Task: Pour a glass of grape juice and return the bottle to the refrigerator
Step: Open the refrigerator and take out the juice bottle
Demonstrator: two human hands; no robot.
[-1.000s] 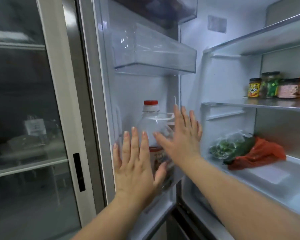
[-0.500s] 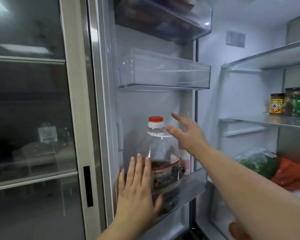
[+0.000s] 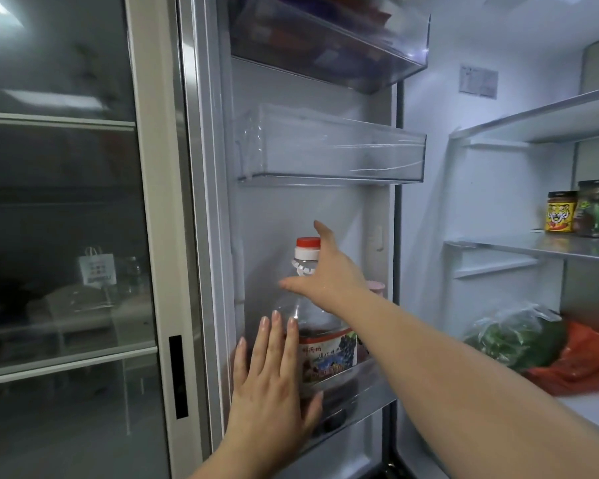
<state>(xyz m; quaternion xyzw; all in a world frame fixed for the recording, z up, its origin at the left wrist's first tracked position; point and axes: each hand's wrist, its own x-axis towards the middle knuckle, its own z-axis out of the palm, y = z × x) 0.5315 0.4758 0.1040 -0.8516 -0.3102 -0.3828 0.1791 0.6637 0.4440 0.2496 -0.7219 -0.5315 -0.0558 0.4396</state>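
The grape juice bottle (image 3: 320, 344), clear plastic with a red cap and a grape label, stands upright in the lower bin (image 3: 367, 385) of the open refrigerator door. It holds dark juice only in its lower part. My left hand (image 3: 274, 385) lies flat with straight fingers against the bottle's left side and the bin front. My right hand (image 3: 325, 271) reaches to the bottle's neck just below the cap, thumb forward and fingers spread; their tips are hidden behind the neck. No glass is in view.
Above the bottle hang a clear door bin (image 3: 329, 150) and a darker one (image 3: 329, 39) holding packets. Inside the refrigerator, jars (image 3: 562, 211) stand on a glass shelf, with bagged greens (image 3: 512, 337) and an orange bag (image 3: 585, 361) below. A glass partition (image 3: 59, 236) stands at the left.
My right hand moved left from beside the bottle to its neck under the cap. My left hand stayed flat against the bottle's lower side. The bottle has not moved.
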